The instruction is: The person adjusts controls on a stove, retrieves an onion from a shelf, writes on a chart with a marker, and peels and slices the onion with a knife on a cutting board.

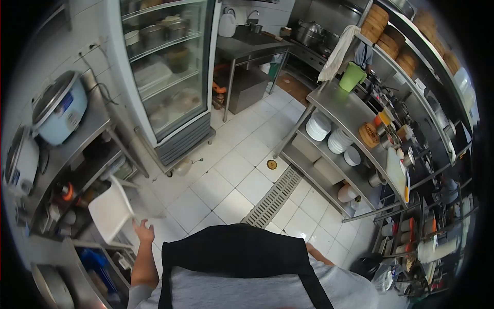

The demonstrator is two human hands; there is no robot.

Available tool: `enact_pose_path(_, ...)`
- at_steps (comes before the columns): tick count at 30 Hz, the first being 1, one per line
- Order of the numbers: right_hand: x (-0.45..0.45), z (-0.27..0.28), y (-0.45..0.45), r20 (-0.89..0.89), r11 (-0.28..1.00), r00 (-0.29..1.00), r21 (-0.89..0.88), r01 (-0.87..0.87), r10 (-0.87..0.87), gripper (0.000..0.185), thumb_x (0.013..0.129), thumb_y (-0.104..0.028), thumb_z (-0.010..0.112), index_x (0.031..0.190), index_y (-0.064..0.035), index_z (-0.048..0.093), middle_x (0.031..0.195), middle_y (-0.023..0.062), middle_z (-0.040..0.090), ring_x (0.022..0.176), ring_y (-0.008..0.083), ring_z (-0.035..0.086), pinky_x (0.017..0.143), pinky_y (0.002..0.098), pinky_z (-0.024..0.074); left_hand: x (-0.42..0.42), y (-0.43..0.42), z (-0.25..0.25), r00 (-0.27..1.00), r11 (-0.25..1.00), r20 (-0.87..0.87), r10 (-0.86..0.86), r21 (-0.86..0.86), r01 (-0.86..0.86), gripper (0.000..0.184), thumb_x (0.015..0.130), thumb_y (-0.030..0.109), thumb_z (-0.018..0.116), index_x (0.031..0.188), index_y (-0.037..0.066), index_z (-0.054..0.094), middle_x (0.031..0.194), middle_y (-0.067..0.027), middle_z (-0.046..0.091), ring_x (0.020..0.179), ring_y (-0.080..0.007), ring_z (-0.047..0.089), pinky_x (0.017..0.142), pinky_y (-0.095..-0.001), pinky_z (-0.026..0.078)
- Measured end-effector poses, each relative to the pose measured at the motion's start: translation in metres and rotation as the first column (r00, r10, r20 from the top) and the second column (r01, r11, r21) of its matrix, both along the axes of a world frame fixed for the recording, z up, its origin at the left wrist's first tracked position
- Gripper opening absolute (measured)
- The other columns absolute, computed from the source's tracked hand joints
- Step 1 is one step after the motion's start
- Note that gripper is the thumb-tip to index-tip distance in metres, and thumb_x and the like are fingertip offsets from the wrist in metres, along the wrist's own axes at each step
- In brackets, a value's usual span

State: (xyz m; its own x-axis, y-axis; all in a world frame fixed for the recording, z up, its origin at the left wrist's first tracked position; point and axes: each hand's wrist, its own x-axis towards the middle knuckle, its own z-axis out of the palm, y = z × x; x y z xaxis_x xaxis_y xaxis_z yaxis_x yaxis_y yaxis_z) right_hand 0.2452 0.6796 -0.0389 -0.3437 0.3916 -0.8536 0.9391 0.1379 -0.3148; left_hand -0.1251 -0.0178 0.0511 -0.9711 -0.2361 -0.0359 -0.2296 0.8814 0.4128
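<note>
fingers (150, 223) spread and half bent, the left hand (144, 232) extends on the near side of the glass-door fridge (182, 145), loosely open at the edge of a white chair (110, 210); contact is unclear. the chair is nearer than the fridge and left of it, blurred legs pointing toward its front, hand-side edge slanting left of it; its long axis is unclear. the right hand is hidden, its state untold.

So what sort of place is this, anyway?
Most likely a restaurant's working kitchen: there's a tall glass-door fridge, stacks of white plates under a steel counter, and what look like bamboo steamers on the shelf above.
</note>
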Motion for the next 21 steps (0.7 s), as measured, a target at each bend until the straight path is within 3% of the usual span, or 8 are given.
enact_pose_path(6,-0.076,0.010,0.033,0.220,0.997,0.973,-0.023,0.073,-0.067,0.038,0.086,-0.026,0.049,0.121,-0.0100,0.054,0.100,0.0122,0.058,0.087,0.0247,0.055,0.069,0.0393,0.0438,-0.178,0.191,0.012,0.969,0.965,-0.074,-0.237,0.092,0.244,0.038,0.068,0.013,0.072,0.104,0.011,0.061,0.144,-0.0257,0.017,0.130,-0.0417,0.026,0.105,-0.0401,0.030)
enact_pose_path(10,-0.175,0.004,0.089,0.243,0.998,0.969,-0.053,-0.029,0.041,0.042,0.088,-0.031,0.047,0.123,-0.0087,0.052,0.111,0.0144,0.055,0.099,0.0270,0.051,0.081,0.0381,0.0403,-0.229,0.254,-0.033,0.936,0.958,0.208,-0.285,0.104,0.268,0.038,0.069,0.019,0.072,0.104,0.010,0.063,0.146,-0.0245,0.012,0.128,-0.0436,0.027,0.104,-0.0403,0.032)
enact_pose_path(12,-0.247,0.004,0.124,0.220,0.980,0.955,-0.054,-0.194,0.201,0.044,0.089,-0.034,0.046,0.125,-0.0081,0.051,0.116,0.0155,0.053,0.106,0.0281,0.049,0.087,0.0375,0.0386,-0.262,0.242,-0.182,0.939,0.954,0.181,-0.292,-0.021,0.301,0.036,0.071,0.026,0.069,0.103,0.012,0.064,0.134,-0.0246,0.038,0.116,-0.0377,0.047,0.095,-0.0385,0.042)
enact_pose_path(14,-0.335,-0.006,0.165,0.186,0.899,0.882,-0.025,-0.437,0.433,0.046,0.090,-0.036,0.045,0.126,-0.0074,0.051,0.121,0.0166,0.051,0.112,0.0292,0.047,0.093,0.0369,0.0368,-0.291,0.280,-0.129,0.799,0.933,0.484,-0.356,0.135,0.334,0.036,0.071,0.027,0.069,0.103,0.012,0.065,0.125,-0.0231,0.045,0.110,-0.0360,0.051,0.092,-0.0382,0.044)
enact_pose_path(17,-0.513,-0.011,0.220,0.147,0.622,0.645,0.177,-0.763,0.750,0.050,0.092,-0.041,0.044,0.128,-0.0064,0.049,0.129,0.0182,0.049,0.122,0.0309,0.045,0.102,0.0359,0.0342,-0.341,0.332,-0.102,0.688,0.922,0.614,-0.387,0.234,0.309,0.035,0.072,0.030,0.068,0.103,0.013,0.065,0.113,-0.0208,0.055,0.101,-0.0335,0.057,0.087,-0.0377,0.046)
enact_pose_path(19,-0.639,0.018,0.236,-0.195,0.674,0.695,0.519,-0.526,0.692,0.033,0.087,-0.031,0.046,0.100,-0.0038,0.061,0.102,0.0190,0.061,0.098,0.0344,0.057,0.083,0.0424,0.0448,-0.382,0.362,-0.090,0.680,0.917,0.616,-0.398,0.264,0.298,0.034,0.073,0.031,0.067,0.102,0.014,0.065,0.104,-0.0193,0.061,0.095,-0.0318,0.061,0.084,-0.0374,0.048)
enact_pose_path(20,-0.707,0.066,0.236,-0.286,0.673,0.632,0.510,-0.536,0.720,0.031,0.089,-0.026,0.047,0.108,-0.0050,0.059,0.107,0.0183,0.060,0.101,0.0339,0.057,0.086,0.0408,0.0446,-0.406,0.377,-0.087,0.686,0.912,0.602,-0.409,0.266,0.311,0.034,0.073,0.032,0.067,0.102,0.014,0.066,0.100,-0.0186,0.064,0.091,-0.0309,0.063,0.082,-0.0372,0.049)
enact_pose_path(21,-0.759,0.079,0.241,-0.431,0.752,0.633,0.511,-0.416,0.643,0.029,0.091,-0.021,0.045,0.113,-0.0062,0.057,0.107,0.0183,0.061,0.099,0.0332,0.058,0.085,0.0390,0.0456,-0.429,0.384,-0.110,0.752,0.882,0.464,-0.468,0.197,0.427,0.032,0.074,0.035,0.067,0.099,0.016,0.066,0.073,-0.0132,0.067,0.076,-0.0280,0.066,0.073,-0.0375,0.051)
